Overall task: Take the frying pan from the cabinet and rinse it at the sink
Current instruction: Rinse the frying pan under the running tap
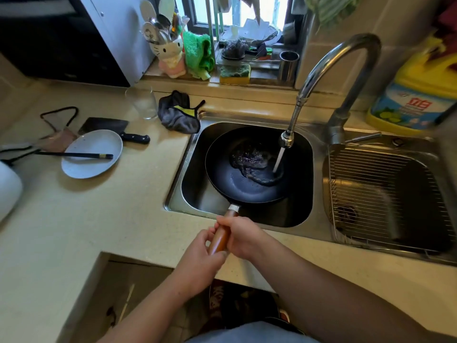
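A black frying pan (242, 184) with a brown wooden handle (221, 237) hangs over the left basin of the steel sink (188, 159). Water runs from the curved tap (286, 138) into the pan's right side and pools there. My right hand (243, 237) wraps the handle from the right. My left hand (201, 253) closes on the handle's near end. Both hands are at the counter's front edge.
On the counter to the left lie a grey plate (84, 164) with black chopsticks (74, 155), a cleaver (108, 127), a glass (143, 102) and a dark cloth (178, 115). The right basin holds a wire rack (385, 194). A yellow detergent bottle (415, 95) stands at right.
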A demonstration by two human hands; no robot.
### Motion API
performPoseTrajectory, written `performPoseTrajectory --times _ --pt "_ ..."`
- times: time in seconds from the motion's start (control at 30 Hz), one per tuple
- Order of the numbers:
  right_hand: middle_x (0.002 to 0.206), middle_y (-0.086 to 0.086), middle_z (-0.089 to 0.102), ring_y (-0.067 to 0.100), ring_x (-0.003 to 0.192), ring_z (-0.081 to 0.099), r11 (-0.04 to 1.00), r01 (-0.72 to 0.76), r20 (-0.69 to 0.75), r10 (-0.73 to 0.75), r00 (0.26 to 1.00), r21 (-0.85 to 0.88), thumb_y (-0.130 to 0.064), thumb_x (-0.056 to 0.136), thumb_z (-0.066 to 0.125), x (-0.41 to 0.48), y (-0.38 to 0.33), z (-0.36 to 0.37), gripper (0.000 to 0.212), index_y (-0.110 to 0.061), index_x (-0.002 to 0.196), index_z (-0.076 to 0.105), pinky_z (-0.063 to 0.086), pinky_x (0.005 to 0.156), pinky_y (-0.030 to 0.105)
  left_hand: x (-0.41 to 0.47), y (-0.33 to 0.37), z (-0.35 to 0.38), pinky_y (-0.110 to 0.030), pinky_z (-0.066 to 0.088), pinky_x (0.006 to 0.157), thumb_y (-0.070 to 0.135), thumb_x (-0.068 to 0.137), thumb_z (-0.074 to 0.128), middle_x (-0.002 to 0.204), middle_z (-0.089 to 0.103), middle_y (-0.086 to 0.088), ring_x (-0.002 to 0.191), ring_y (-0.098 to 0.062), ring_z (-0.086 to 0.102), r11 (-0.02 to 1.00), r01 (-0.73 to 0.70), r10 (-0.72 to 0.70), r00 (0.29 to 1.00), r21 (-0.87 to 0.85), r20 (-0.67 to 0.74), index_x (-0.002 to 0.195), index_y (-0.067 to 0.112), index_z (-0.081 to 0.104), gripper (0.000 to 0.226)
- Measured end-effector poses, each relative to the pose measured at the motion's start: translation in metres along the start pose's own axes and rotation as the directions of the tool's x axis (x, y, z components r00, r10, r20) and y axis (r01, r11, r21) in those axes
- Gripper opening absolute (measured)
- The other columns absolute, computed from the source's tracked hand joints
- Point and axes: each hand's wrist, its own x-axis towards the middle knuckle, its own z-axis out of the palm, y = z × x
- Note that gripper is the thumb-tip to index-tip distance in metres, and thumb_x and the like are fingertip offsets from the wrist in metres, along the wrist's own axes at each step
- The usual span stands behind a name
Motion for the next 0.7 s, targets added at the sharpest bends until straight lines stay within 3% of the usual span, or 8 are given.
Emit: performPoseTrajectory --times 0.1,0.17,0.4,0.5,0.7 --pt "0.081 0.017 0.057 0.028 0.072 0.063 0.998 0.015 0.001 -0.015 1.0 -0.067 0.0 0.093 0.058 0.002 0.007 -0.007 0.011 0.003 0.103 0.054 0.058 0.084 0.052 -0.006 -0.014 0.005 -0.03 0.05 0.057 0.025 0.081 0.065 0.083 0.065 -0.012 0.062 -0.016 0.059 0.998 -0.022 0.023 1.0 -0.058 0.016 0.107 0.027 0.055 0.028" --pt "0.082 0.017 0.057 0.028 0.072 0.064 0.994 0.025 -0.015 -0.027 1.0 -0.109 -0.001 0.093 0.058 0.001 0.009 -0.009 0.009 0.002 0.101 0.054 0.057 0.087 0.054 -0.007 -0.02 0.009 -0.028 0.049 0.053 0.026 0.082 0.066 0.08 0.063 -0.012 0.059 -0.016 0.058 0.996 -0.037 0.039 0.999 -0.084 0.022 0.107 0.029 0.055 0.028" --pt "0.081 0.017 0.057 0.027 0.068 0.064 0.981 0.091 -0.07 -0.104 0.992 -0.172 0.0 0.093 0.057 -0.004 0.006 -0.013 0.023 -0.002 0.114 0.049 0.058 0.061 0.038 -0.004 -0.024 0.019 -0.025 0.04 0.037 0.013 0.086 0.066 0.071 0.056 -0.016 0.04 -0.013 0.048 0.975 -0.023 0.036 0.998 -0.221 0.053 0.112 0.018 0.052 0.03" --pt "0.081 0.017 0.057 0.027 0.068 0.063 0.974 0.11 -0.083 -0.128 0.988 -0.197 0.0 0.094 0.057 -0.007 0.007 -0.015 0.027 0.0 0.119 0.048 0.057 0.062 0.039 -0.001 -0.028 0.022 -0.022 0.032 0.037 0.01 0.084 0.064 0.066 0.048 -0.017 0.035 -0.016 0.041 0.941 0.008 0.02 0.997 -0.339 0.079 0.111 0.015 0.052 0.03" --pt "0.079 0.017 0.059 0.026 0.067 0.065 0.965 0.137 -0.085 -0.159 0.984 -0.223 0.0 0.093 0.058 -0.013 0.005 -0.023 0.027 0.002 0.118 0.049 0.059 0.064 0.039 0.004 -0.037 0.027 -0.021 0.03 0.035 0.016 0.079 0.068 0.063 0.05 -0.007 0.035 -0.013 0.04 0.876 0.022 0.07 0.982 -0.481 0.173 0.101 0.028 0.059 0.026"
